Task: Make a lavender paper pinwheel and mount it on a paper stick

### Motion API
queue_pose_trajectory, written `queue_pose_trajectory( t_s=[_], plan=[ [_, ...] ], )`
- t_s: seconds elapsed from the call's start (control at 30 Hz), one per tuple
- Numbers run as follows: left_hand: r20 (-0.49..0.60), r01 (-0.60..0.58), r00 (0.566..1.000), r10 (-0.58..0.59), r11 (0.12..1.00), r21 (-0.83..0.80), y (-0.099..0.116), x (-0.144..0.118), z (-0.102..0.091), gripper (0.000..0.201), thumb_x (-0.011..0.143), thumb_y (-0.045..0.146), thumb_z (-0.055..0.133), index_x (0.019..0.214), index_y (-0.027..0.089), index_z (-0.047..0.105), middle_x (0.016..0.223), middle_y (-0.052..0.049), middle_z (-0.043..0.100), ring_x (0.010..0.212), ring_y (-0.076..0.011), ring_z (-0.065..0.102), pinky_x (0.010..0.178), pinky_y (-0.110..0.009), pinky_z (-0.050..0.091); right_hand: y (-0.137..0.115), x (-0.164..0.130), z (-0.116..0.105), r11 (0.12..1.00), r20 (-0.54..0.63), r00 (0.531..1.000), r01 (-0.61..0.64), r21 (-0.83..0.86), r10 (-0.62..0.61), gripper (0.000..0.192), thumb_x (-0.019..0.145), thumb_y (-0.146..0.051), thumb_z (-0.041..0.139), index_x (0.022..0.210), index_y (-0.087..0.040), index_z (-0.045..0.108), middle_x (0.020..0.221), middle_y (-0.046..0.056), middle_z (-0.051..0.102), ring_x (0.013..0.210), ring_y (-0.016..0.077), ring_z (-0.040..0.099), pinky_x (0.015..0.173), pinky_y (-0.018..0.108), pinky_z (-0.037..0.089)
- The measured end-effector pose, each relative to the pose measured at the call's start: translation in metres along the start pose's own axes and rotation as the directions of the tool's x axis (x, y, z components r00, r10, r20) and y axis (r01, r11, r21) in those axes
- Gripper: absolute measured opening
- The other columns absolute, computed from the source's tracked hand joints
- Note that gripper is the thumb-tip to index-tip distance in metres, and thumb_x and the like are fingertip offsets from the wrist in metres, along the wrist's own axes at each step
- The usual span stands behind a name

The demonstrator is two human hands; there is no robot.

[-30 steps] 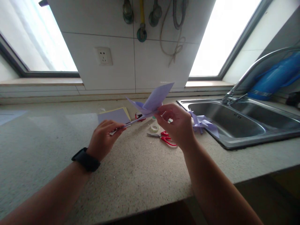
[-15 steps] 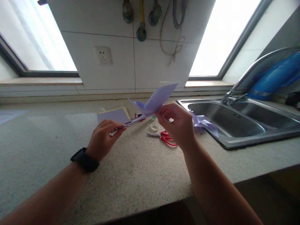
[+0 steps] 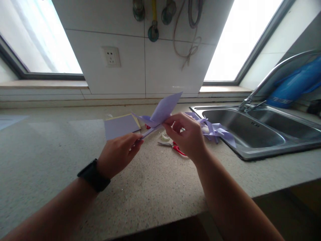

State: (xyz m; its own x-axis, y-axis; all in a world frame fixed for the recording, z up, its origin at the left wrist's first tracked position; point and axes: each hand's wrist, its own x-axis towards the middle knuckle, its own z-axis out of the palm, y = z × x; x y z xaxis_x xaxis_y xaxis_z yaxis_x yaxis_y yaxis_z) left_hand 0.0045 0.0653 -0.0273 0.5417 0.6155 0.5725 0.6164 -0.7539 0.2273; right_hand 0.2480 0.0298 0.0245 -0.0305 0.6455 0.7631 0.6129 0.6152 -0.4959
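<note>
Both my hands hold one piece of folded lilac paper [image 3: 164, 108] above the speckled counter [image 3: 140, 187]. My left hand [image 3: 117, 154], with a black watch on its wrist, pinches the paper's thin lower end. My right hand [image 3: 187, 135] grips the paper near its middle, where a flap sticks up to the right. Just behind my right hand lie red-handled scissors [image 3: 175, 147] and a small roll of clear tape [image 3: 165, 136], partly hidden.
A stack of lilac and yellow sheets [image 3: 120, 125] lies behind my left hand. Other folded lilac paper shapes [image 3: 217, 132] rest by the steel sink [image 3: 253, 130], with its tap [image 3: 265, 78] at the right. A tiled wall with a socket [image 3: 111, 56] stands behind.
My left hand has moved right, closer to my right hand, along the paper's thin end. The paper's flap has dropped a little and the view shifted slightly.
</note>
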Motion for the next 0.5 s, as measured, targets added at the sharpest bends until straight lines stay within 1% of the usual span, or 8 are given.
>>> queue_pose_trajectory(
  t_s=[0.07,0.13,0.23,0.3,0.33,0.4,0.47,0.5],
  plan=[
    [0.008,0.011,1.0,-0.011,1.0,-0.002,0.002,0.001,0.001,0.022,0.104,0.035,0.051,0.107,0.02,0.065,0.086,-0.004,0.073,0.07,-0.0182,0.067,0.063,-0.03,0.046,0.001,-0.001,0.001,1.0,-0.009,1.0,0.012,-0.009,-0.012,0.003,0.086,-0.021,0.067,0.088,-0.023,0.067,0.079,-0.003,0.067,0.055,0.0088,0.052,0.052,0.027,0.045],
    [0.016,0.027,0.999,-0.027,1.0,-0.002,0.001,0.001,0.001,0.024,0.105,0.036,0.047,0.106,0.019,0.064,0.09,-0.005,0.073,0.073,-0.0193,0.068,0.065,-0.031,0.047,0.006,0.0,-0.001,1.0,-0.054,0.998,-0.013,-0.006,0.012,0.001,0.088,-0.024,0.065,0.089,-0.023,0.065,0.077,-0.003,0.066,0.054,0.0093,0.054,0.051,0.027,0.045],
    [0.015,0.065,0.998,-0.065,0.998,0.011,-0.003,0.003,0.001,0.024,0.106,0.035,0.045,0.108,0.018,0.062,0.099,-0.008,0.074,0.081,-0.0221,0.07,0.069,-0.033,0.048,0.021,0.005,-0.009,0.987,-0.116,0.984,-0.147,-0.063,0.139,0.011,0.093,-0.032,0.057,0.089,-0.023,0.061,0.07,-0.002,0.062,0.054,0.0115,0.055,0.049,0.027,0.043],
    [0.016,0.09,0.996,-0.09,0.996,0.023,-0.005,0.003,0.0,0.024,0.106,0.034,0.045,0.107,0.018,0.062,0.098,-0.009,0.073,0.08,-0.023,0.07,0.068,-0.033,0.048,0.035,0.011,-0.016,0.972,-0.094,0.975,-0.209,-0.111,0.2,0.015,0.095,-0.032,0.053,0.088,-0.021,0.061,0.067,-0.001,0.062,0.05,0.0117,0.053,0.046,0.028,0.039],
    [0.018,0.099,0.995,-0.1,0.995,0.028,-0.006,0.003,0.0,0.024,0.106,0.034,0.045,0.106,0.018,0.062,0.096,-0.009,0.073,0.079,-0.0229,0.07,0.068,-0.033,0.048,0.042,0.013,-0.018,0.964,-0.058,0.974,-0.226,-0.141,0.22,0.014,0.092,-0.03,0.055,0.084,-0.021,0.062,0.065,0.0,0.063,0.048,0.0116,0.052,0.045,0.028,0.037],
    [0.03,0.107,0.994,-0.108,0.994,0.034,-0.007,0.004,-0.001,0.023,0.106,0.034,0.045,0.105,0.019,0.062,0.095,-0.008,0.073,0.077,-0.0221,0.069,0.066,-0.032,0.048,0.057,0.015,-0.02,0.95,0.098,0.962,-0.229,-0.211,0.253,0.012,0.082,-0.025,0.064,0.071,-0.021,0.066,0.058,-0.001,0.063,0.045,0.0113,0.05,0.044,0.027,0.033],
    [0.048,0.112,0.992,-0.114,0.993,0.041,-0.007,0.004,-0.002,0.024,0.106,0.035,0.045,0.103,0.02,0.062,0.094,-0.007,0.073,0.075,-0.0212,0.069,0.065,-0.031,0.047,0.069,0.012,-0.017,0.942,0.261,0.925,-0.209,-0.262,0.278,0.014,0.072,-0.018,0.068,0.058,-0.021,0.065,0.048,-0.002,0.059,0.04,0.01,0.045,0.042,0.026,0.029],
    [0.056,0.116,0.991,-0.118,0.992,0.047,-0.007,0.004,-0.003,0.024,0.106,0.036,0.045,0.103,0.02,0.063,0.094,-0.007,0.073,0.075,-0.0209,0.069,0.064,-0.031,0.047,0.074,0.009,-0.013,0.939,0.322,0.903,-0.197,-0.28,0.285,0.016,0.068,-0.015,0.068,0.054,-0.021,0.063,0.045,-0.003,0.058,0.039,0.0095,0.044,0.042,0.026,0.028]
  ],
)
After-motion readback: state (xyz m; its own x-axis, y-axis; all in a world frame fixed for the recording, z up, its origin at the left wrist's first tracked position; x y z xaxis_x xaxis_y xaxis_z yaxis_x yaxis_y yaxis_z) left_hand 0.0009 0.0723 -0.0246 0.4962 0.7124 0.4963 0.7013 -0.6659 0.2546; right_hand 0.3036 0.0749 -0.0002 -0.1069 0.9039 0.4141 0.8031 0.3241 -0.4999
